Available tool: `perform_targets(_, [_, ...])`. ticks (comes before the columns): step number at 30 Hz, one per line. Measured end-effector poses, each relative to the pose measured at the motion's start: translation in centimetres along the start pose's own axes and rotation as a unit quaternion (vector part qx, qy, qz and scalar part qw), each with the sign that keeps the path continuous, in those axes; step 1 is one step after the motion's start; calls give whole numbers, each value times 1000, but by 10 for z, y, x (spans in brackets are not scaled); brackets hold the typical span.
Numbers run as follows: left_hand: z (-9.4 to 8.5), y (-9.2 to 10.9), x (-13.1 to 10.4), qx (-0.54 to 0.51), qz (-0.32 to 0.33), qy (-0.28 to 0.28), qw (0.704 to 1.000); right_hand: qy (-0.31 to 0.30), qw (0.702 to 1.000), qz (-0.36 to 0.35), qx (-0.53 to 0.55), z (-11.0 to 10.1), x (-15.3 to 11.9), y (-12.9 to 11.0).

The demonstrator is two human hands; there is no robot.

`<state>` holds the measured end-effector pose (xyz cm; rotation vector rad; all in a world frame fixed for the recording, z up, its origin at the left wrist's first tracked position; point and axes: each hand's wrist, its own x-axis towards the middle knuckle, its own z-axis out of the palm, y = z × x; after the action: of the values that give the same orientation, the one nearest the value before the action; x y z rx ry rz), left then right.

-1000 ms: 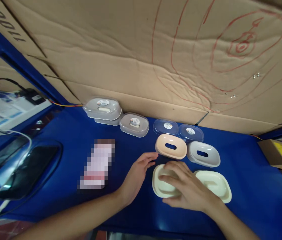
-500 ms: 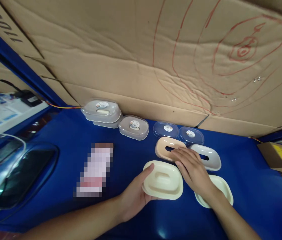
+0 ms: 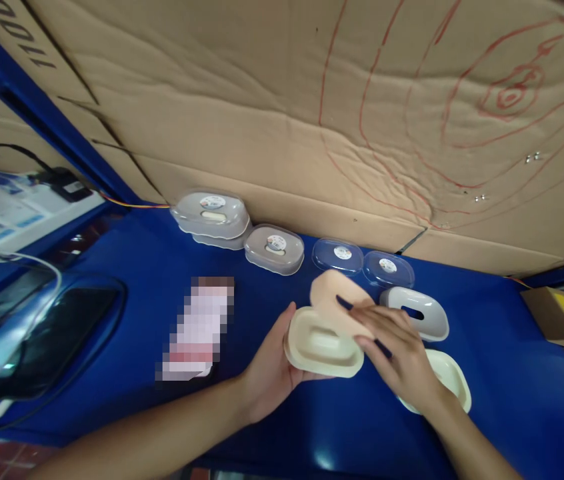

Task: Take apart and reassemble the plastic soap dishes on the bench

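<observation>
— Why do we hold the cream tray [image 3: 323, 343] by its near left end?
— So its hollow faces up and stays open to the peach insert [image 3: 338, 301], which hangs tilted just above the tray's far right edge. Our left hand [image 3: 268, 373] curls around the tray, thumb on the rim.
— And the right hand [image 3: 402, 353]?
— It pinches the insert with fingers stretched flat, wrist coming in from the tray's right, over a second cream tray [image 3: 449, 377].
</observation>
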<state>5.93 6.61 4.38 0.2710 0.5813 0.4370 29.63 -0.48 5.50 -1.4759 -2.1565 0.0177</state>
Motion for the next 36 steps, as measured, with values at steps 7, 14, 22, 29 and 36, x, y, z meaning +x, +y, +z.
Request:
perform_targets(7, [3, 6, -1, -7, 21, -61, 998, -31, 995, -91, 8, 3, 0, -28])
perform_targets(14, [-1, 5, 2, 1, 36, -31, 999, -25, 992, -113, -41, 6, 3, -31])
perform_targets(22, [1, 5, 2, -33, 27, 36, 998, -40, 992, -114, -38, 16, -3, -29])
perform_targets(29, [3, 7, 2, -24, 42, 49, 998, -78, 992, -61, 74, 9, 4, -3])
perform_targets(36, [6, 6, -1, -12, 34, 92, 995, -85, 988, 55, -114, 22, 56, 62])
